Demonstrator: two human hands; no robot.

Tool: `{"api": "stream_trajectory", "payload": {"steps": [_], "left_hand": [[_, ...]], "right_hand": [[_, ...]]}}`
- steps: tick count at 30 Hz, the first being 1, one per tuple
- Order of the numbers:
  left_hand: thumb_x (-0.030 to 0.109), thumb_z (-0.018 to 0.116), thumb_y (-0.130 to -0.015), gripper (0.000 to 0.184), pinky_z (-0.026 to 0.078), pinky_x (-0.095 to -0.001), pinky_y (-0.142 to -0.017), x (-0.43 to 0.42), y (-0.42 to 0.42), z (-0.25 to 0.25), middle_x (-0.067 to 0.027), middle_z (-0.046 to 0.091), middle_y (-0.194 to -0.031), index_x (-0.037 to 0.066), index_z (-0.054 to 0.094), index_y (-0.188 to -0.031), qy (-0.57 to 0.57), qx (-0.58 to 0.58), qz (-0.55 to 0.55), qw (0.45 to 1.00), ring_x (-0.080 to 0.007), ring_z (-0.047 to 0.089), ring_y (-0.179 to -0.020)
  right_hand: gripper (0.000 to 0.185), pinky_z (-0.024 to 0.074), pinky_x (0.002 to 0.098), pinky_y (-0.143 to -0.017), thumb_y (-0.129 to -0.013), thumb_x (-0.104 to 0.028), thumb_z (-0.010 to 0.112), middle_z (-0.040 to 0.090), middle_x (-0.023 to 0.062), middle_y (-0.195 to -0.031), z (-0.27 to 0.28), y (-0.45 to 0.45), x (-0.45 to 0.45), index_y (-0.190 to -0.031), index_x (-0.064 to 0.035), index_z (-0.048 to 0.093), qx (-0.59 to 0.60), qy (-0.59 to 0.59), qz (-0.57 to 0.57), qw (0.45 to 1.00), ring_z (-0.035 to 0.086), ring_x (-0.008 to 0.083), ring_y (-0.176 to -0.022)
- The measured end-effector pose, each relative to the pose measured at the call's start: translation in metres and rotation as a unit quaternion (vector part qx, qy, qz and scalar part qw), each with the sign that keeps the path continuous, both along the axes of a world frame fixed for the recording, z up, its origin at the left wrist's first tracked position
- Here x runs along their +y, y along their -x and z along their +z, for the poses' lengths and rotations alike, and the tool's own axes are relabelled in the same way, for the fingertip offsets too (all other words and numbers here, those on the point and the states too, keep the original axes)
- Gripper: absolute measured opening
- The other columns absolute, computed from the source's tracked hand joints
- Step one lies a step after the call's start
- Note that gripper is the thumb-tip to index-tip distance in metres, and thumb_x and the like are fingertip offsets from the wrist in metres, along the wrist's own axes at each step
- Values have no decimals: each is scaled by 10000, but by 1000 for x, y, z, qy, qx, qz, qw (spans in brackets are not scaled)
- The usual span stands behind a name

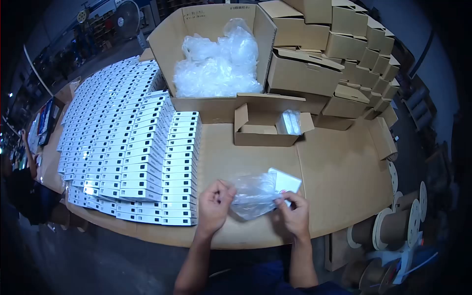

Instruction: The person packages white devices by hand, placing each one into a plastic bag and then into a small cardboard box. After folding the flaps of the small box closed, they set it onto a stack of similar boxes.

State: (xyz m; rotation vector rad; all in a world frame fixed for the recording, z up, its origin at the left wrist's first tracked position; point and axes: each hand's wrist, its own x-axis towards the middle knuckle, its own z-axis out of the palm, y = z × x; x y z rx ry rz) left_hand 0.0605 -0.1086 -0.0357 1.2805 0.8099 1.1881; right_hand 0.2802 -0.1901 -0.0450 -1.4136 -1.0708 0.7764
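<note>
A clear plastic bag (pixel 251 195) is stretched between my two hands above the cardboard-covered table. My left hand (pixel 214 204) is closed on the bag's left end, and my right hand (pixel 294 210) pinches its right edge. Just behind the bag, close to my right fingers, a small white box (pixel 286 181) shows in part; the bag covers the rest, and I cannot tell whether it touches the bag. Farther back, an open cardboard carton (pixel 263 139) has several plastic-wrapped white boxes (pixel 290 123) standing at its right end.
Tall rows of stacked white boxes (pixel 142 142) fill the table's left side. A large carton (pixel 164 46) of clear plastic bags (pixel 219 64) stands at the back. Brown cartons (pixel 307 71) are piled back right. Cable spools (pixel 398 223) stand low right; another person (pixel 29 187) is far left.
</note>
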Motion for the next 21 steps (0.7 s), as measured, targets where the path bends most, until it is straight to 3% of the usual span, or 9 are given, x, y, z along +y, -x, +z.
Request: {"api": "stream_trajectory", "payload": {"steps": [5,7,9,10,13,14,17,18,21], "left_hand": [[19,599,-1038,147,523,-283,-842,18,-21,23,-70,598,-924,27,508,-924,-56,-100,125,986,-140,608,-903],[69,680,-989,130,547,-329,-855,16,-17,30,-131,650,-1002,-10,591,-1042,-191,21,124,973,-218,659,-936],[139,715,-971,232,545,-349,-860,6,-13,51,-174,672,-1051,-30,631,-1106,-361,200,115,904,-252,665,-955],[160,791,-895,375,552,-351,-863,3,-16,59,-187,685,-1091,-41,643,-1176,-368,219,69,901,-293,683,-986],[131,792,-887,326,552,-348,-837,7,-28,61,-164,702,-1061,-15,661,-1148,-355,271,17,894,-284,691,-973],[71,762,-898,201,559,-335,-744,14,-28,51,-136,719,-947,-1,704,-1076,-383,291,5,877,-250,709,-865],[35,730,-918,72,551,-328,-644,24,-32,48,-108,722,-816,-1,741,-979,-309,249,-13,918,-216,702,-704],[34,739,-907,69,585,-391,-700,26,-33,49,-157,745,-868,-23,724,-942,-297,247,-12,923,-315,726,-739],[38,743,-908,72,588,-391,-686,36,-28,48,-170,756,-907,-19,730,-949,-303,241,-69,919,-321,739,-743]], "right_hand": [[142,490,279,-787,-908,-59,799,589,74,-1018,6,-5,-4,-894,52,713,17,-12,-78,997,599,160,-912],[166,486,268,-799,-925,-83,794,600,38,-987,15,1,-4,-876,42,695,-21,-23,-94,995,586,125,-889],[155,515,277,-759,-927,-65,785,606,54,-984,13,5,-3,-881,53,695,-20,-36,-107,993,609,130,-910],[156,521,279,-753,-924,-60,787,606,61,-996,11,6,-3,-879,57,694,-8,-26,-107,994,615,132,-918],[139,521,294,-791,-900,-39,799,607,97,-1051,4,7,-4,-899,63,705,19,-15,-86,996,628,165,-955],[132,511,307,-824,-891,-38,804,606,110,-1057,9,7,-4,-914,59,717,23,-8,-70,997,623,184,-973],[134,501,325,-891,-880,-44,809,620,134,-1097,12,8,-4,-955,46,745,3,1,-39,999,625,212,-1020],[138,501,328,-908,-879,-47,809,628,139,-1114,12,8,-4,-968,43,753,-8,3,-33,999,629,217,-1034],[138,500,333,-941,-896,-56,799,639,140,-1137,24,3,-1,-1002,29,779,9,-20,13,1000,636,227,-1061]]}}
